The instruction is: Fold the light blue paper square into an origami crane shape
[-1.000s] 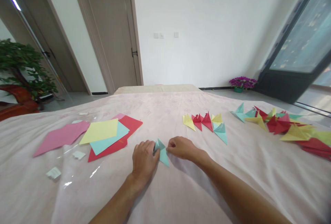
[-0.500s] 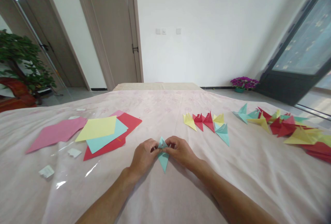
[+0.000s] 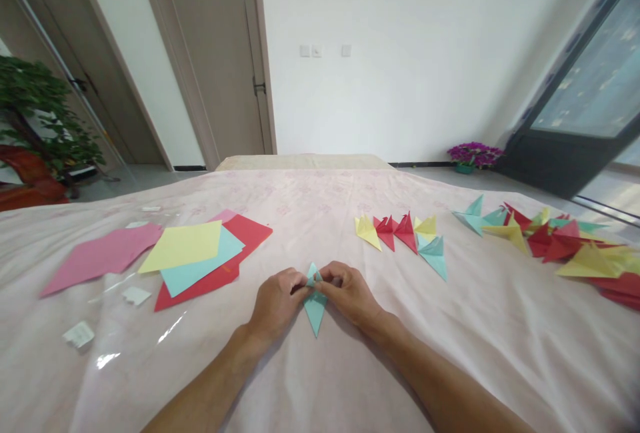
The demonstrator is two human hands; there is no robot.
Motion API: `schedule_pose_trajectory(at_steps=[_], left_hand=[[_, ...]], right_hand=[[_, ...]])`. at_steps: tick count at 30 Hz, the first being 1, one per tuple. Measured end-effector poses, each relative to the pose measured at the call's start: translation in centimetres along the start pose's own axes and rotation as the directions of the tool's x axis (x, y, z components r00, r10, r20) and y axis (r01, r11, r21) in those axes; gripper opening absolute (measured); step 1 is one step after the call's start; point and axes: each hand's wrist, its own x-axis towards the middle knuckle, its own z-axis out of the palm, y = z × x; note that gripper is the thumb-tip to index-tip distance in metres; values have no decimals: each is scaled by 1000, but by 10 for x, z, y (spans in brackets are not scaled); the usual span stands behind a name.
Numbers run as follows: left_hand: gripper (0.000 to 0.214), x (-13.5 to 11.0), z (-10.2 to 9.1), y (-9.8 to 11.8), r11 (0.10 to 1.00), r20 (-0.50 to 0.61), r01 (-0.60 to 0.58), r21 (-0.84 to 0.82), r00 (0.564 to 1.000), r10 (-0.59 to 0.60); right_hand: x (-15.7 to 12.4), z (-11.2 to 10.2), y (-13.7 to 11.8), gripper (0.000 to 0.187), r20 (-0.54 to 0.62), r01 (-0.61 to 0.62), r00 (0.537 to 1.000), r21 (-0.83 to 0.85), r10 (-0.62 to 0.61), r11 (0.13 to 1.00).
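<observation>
Between my hands, at the middle of the table, is a light blue folded paper (image 3: 315, 315), narrow and diamond-shaped with one point toward me and one away. My left hand (image 3: 281, 296) pinches its left edge with thumb and fingers. On the opposite edge, my right hand (image 3: 349, 291) pinches the paper near its middle. Fingertips cover part of the folds there. Farther off to the right stand several folded paper cranes, among them a red crane (image 3: 407, 233), a yellow crane (image 3: 367, 231) and a light blue crane (image 3: 434, 256).
A pale pink cloth (image 3: 300, 213) covers the table. To the left lie a yellow sheet (image 3: 183, 246), a red sheet (image 3: 253, 236), a pink sheet (image 3: 97, 258) and white scraps (image 3: 79, 334) near shiny clear plastic. A heap of coloured cranes (image 3: 555, 243) spreads along the right side.
My hands stay in nearly the same place, still pinching the light blue paper. The fingertips have shifted slightly around its middle. The whole view has tilted a little.
</observation>
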Motion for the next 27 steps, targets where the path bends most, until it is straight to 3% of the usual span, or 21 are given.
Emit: schedule_pose_trajectory(at_steps=[3,7,11,19,27], left_hand=[[22,-2,0,3,1000,-26,1,-15,1000,-2],[8,-7,2,5,996,-172,-24,-81,985,10],[5,-11,5,5,991,-265,-96,-96,962,67],[7,-12,6,4,981,-250,-125,-150,964,85],[6,-11,6,5,983,-236,-64,-172,971,22]], right_hand=[[1,3,-6,4,-10,-4,1000,17,4,1000],[3,7,-6,4,-24,-63,998,108,66,992],[4,8,-3,10,-62,-36,997,159,47,987],[3,11,3,12,-128,-21,991,210,49,977],[-2,12,9,15,-80,16,997,283,7,959]])
